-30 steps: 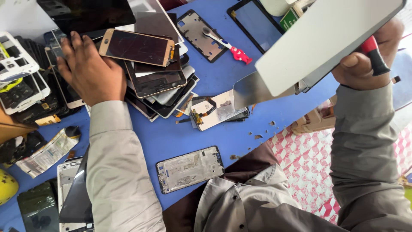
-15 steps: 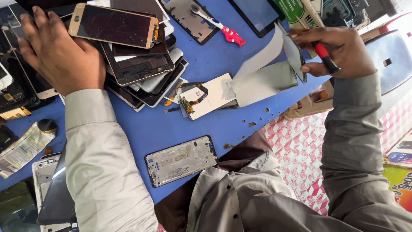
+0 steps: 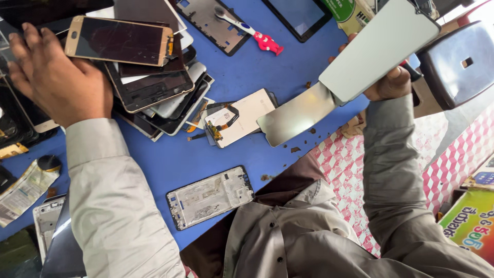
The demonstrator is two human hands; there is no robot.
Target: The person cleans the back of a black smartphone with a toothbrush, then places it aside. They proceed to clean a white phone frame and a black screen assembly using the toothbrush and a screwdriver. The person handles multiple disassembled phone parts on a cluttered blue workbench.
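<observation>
Fingers of right hand (image 3: 383,85) pinch flat glossy panel (image 3: 378,49); left hand (image 3: 56,77) spread on stacked phones (image 3: 149,87)

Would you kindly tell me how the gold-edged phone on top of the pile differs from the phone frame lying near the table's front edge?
The gold-edged phone has its dark glass screen in place; the phone frame is bare, its pale inner metal showing. The phone rests atop a pile of others by the left hand; the frame lies alone on the blue table. Both lie flat and are alike in shape.

Grey panel (image 3: 378,49) aloft, film (image 3: 296,114) prob. half-peeled.
</observation>
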